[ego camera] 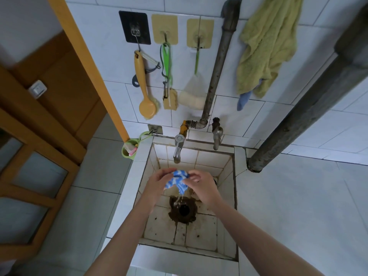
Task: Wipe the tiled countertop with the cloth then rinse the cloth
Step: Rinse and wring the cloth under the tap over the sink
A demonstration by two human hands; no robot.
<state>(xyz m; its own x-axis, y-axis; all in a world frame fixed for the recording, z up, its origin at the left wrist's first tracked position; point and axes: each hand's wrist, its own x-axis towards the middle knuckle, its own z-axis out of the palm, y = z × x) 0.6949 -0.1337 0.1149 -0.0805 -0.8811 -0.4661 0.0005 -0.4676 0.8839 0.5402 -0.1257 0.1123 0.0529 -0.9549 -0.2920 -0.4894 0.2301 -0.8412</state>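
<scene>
Over the tiled sink (240, 158), left hand (157, 183) and right hand (203, 188) each grip the dripping cloth (179, 179).

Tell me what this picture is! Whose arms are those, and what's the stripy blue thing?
There is no machine here. A person wears a camera on their head, so you look down along their own arms. Their left hand and right hand hold a bunched-up blue-and-white striped cloth just under the tap. Water runs off it toward the dark drain in the tiled sink. The tiled countertop lies to the right. On the wall hang a yellow brush and a green towel.
</scene>
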